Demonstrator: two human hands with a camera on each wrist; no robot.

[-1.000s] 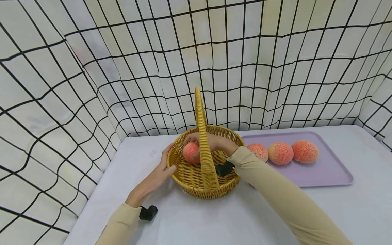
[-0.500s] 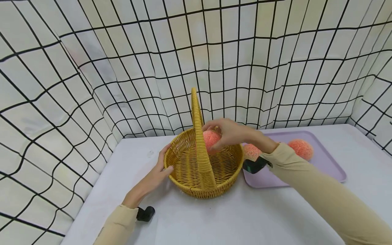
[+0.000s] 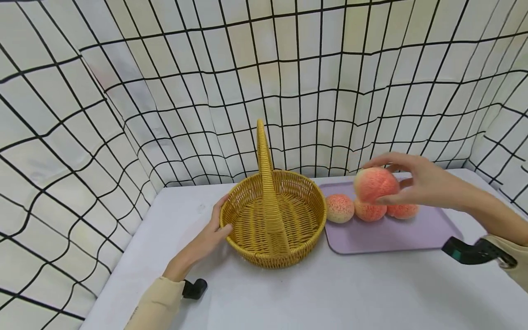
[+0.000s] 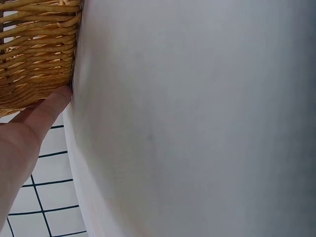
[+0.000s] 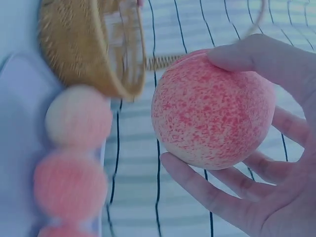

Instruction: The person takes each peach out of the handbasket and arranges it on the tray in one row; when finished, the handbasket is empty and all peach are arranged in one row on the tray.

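Note:
My right hand (image 3: 420, 181) holds a pink and cream peach (image 3: 376, 184) between thumb and fingers, raised over the purple tray (image 3: 387, 236). In the right wrist view the thumb presses one side of this peach (image 5: 212, 108) while the fingers support the other. My left hand (image 3: 206, 238) rests against the left side of a woven yellow basket (image 3: 274, 259) with a tall arched handle. The left wrist view has its straight digit touching the basket's wall (image 4: 39, 54) low down, close to the table. No fruit shows inside the basket.
Several more peaches sit in a row along the tray: one peach (image 3: 339, 208) close to the basket, another peach (image 3: 370, 211) beside it, and a peach (image 3: 403, 211) partly hidden by my right hand. A white cloth with a black grid (image 3: 288, 91) hangs behind the white table (image 3: 280, 302).
My right hand has lifted the peach out of the basket and carried it right, over the tray. The left hand has stayed at the basket's side.

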